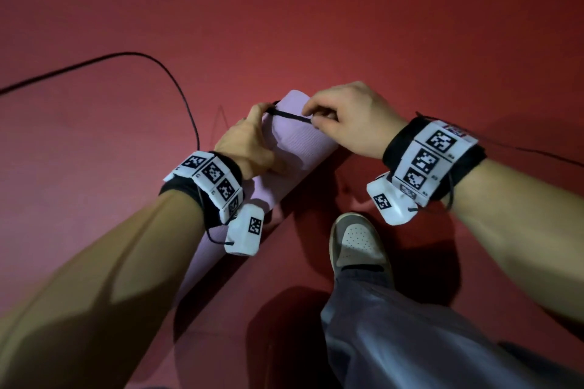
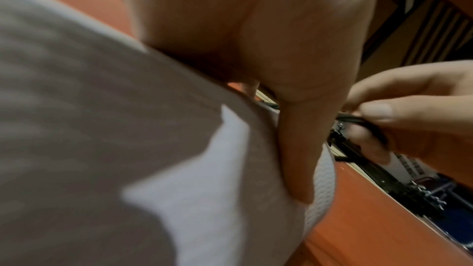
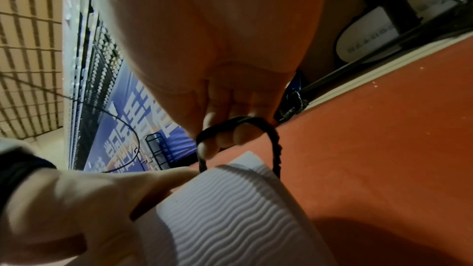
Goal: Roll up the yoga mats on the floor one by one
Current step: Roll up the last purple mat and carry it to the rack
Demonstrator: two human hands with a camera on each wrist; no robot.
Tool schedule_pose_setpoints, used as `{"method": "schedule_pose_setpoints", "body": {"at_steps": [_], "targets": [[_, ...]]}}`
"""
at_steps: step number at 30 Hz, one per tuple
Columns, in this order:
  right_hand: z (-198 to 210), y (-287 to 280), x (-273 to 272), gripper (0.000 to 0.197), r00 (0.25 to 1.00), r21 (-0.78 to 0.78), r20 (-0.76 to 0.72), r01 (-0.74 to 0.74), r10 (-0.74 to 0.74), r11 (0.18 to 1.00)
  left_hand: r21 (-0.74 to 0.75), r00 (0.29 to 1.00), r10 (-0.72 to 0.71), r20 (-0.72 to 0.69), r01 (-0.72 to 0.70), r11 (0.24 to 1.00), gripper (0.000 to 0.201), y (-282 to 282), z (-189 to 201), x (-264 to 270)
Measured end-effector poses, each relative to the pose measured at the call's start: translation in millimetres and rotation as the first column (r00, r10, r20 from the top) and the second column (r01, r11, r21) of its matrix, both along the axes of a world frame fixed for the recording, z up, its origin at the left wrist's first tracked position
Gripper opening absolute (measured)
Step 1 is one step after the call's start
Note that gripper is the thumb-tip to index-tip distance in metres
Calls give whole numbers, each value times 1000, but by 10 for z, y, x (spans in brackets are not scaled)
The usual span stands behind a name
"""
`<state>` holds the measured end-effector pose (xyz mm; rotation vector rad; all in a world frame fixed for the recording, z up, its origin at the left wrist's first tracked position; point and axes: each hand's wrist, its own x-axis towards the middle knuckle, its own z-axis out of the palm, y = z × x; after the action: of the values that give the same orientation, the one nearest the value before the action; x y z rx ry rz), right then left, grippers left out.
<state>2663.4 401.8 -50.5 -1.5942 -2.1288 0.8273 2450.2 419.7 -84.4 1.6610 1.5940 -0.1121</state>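
Note:
A lilac yoga mat, rolled into a tube, lies diagonally on the red floor. My left hand grips it near its far end, thumb pressed on the top. A black elastic band is stretched across that end. Its left end sits at my left fingertips. My right hand pinches the other end between thumb and fingers. In the right wrist view the band loops round my fingers and hangs over the mat's ribbed edge. The left wrist view shows the right hand pinching the band.
A thin black cable curves over the red floor left of the mat. My grey shoe and trouser leg stand just right of the roll. A blue banner and wire racks line the floor's far edge.

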Motion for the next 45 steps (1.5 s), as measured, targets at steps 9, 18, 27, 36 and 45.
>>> {"method": "schedule_pose_setpoints", "body": {"at_steps": [9,18,27,36,45], "targets": [[-306,-238,121,11,989,-364,-134,12,-65,931,67,982,137,128,-146,987,111,137,300,-211],[-576,118,122,25,901,-506,-223,219,-372,834,70,933,116,341,-148,986,111,187,727,-238],[-678,-125,-459,35,999,-665,-32,-17,-6,747,130,931,81,355,-136,982,113,321,864,-103],[-440,-164,-181,55,972,-584,75,-139,224,800,216,1000,30,-8,-28,976,119,477,140,231],[-266,294,-284,29,967,-82,5,255,-256,963,180,990,-10,-140,36,983,128,298,22,-56]]}}
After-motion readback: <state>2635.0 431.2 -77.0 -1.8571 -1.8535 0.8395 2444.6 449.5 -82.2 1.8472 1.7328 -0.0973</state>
